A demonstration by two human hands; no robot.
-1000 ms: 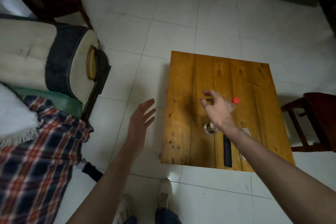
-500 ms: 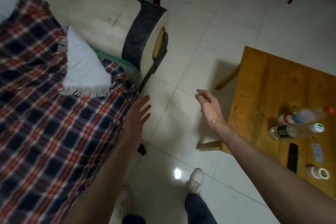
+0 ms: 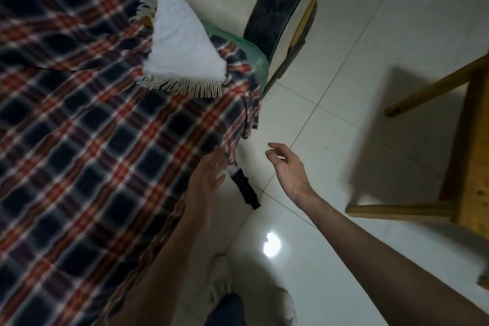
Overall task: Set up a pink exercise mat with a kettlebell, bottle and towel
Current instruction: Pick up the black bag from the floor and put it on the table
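Note:
A white folded towel [image 3: 180,42] with a fringed edge lies on a plaid blanket [image 3: 79,140] that covers a bed at the left. My left hand [image 3: 209,174] is open, fingers spread, over the blanket's lower right corner. My right hand [image 3: 288,169] hangs open above the tiled floor, holding nothing. The towel is well beyond both hands. No mat, kettlebell or bottle is in view.
A rolled cream cushion with a dark band [image 3: 275,0] lies at the bed's end. A wooden table's edge and legs [image 3: 471,140] stand at the right. A black object [image 3: 246,190] sticks out from under the blanket onto the white tiled floor [image 3: 344,47]. My shoes are below.
The view has swung left from the wooden table and its bottles to the bed. My right hand left the bottle on the table and now hangs over the floor; both hands stay empty.

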